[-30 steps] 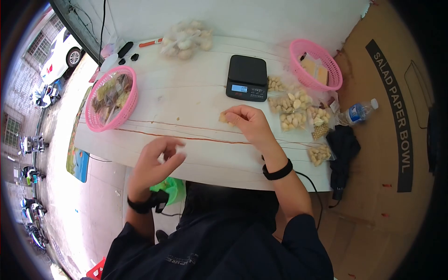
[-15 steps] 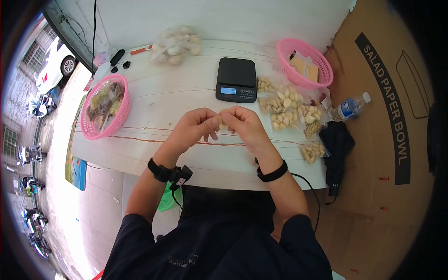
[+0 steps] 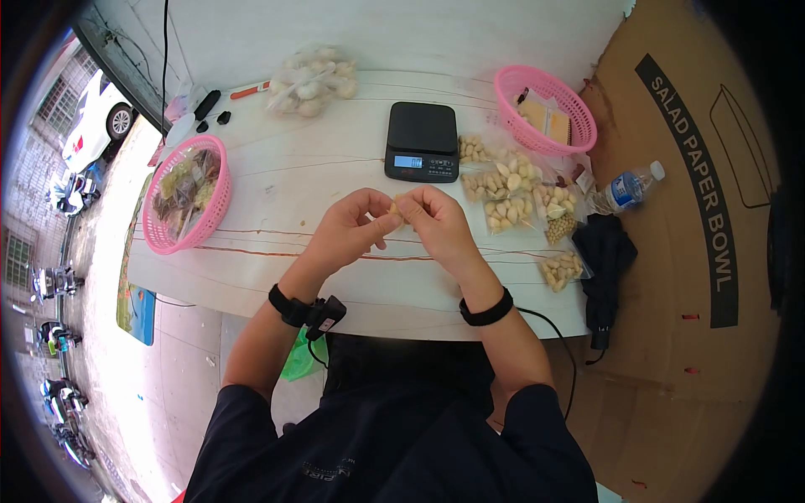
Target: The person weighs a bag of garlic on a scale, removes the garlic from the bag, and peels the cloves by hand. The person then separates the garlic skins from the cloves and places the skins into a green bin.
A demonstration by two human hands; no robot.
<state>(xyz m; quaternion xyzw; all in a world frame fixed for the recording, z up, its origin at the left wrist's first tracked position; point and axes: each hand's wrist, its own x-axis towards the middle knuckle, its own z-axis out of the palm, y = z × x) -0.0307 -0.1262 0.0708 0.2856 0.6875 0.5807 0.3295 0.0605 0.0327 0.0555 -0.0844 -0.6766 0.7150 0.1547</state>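
Observation:
My left hand [image 3: 358, 224] and my right hand [image 3: 433, 220] meet over the table, thumbs and forefingers pinched together. Between the fingertips shows a small pale-beige piece [image 3: 395, 207], mostly covered; I cannot tell what kind it is. Just beyond the hands stands a black kitchen scale [image 3: 423, 130] with a lit blue display and a bare top. To the right of my right hand lie several clear bags of garlic cloves [image 3: 506, 214] and peanut-like pieces [image 3: 477, 149]. A bag of round beige beans [image 3: 560, 228] lies among them.
Pink baskets stand at left [image 3: 220, 205] and back right [image 3: 504, 94]. A bag of whole garlic bulbs [image 3: 312, 84] and an orange-handled tool [image 3: 250, 90] lie at the back. A water bottle [image 3: 625, 191] and a folded black umbrella [image 3: 602, 260] flank the cardboard box [image 3: 671, 352] at right.
Both hands stay together over the same spot, with the fingers shifting slightly around the small piece. The whole view has shifted a little; nothing on the table has moved.

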